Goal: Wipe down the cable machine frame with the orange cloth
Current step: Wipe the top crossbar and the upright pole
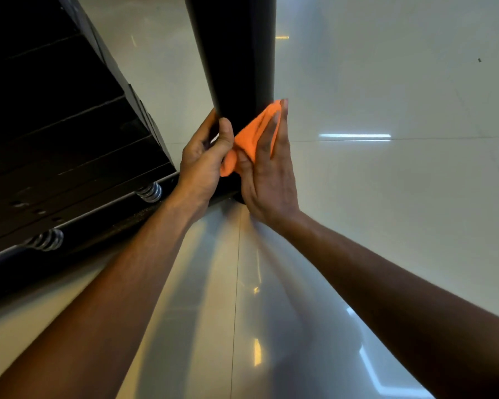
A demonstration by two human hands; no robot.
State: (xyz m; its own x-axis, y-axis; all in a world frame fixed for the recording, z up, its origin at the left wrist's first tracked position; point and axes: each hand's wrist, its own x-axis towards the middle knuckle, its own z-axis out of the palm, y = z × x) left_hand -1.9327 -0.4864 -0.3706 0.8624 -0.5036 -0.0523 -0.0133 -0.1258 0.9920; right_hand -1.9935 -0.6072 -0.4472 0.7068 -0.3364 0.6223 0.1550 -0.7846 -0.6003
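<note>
A black upright post of the cable machine frame (236, 53) runs down the middle of the head view to the floor. The orange cloth (252, 136) is bunched against the post's lower part. My right hand (268, 174) presses the cloth onto the post with straight fingers, thumb tucked under the fabric. My left hand (205, 156) curls round the post's left edge, its thumb touching the cloth's left side. The post's foot is hidden behind both hands.
A black weight stack (64, 133) fills the left side, resting on two metal springs (149, 192) over a dark base rail (98, 226). Glossy pale floor tiles (386, 168) spread to the right and below.
</note>
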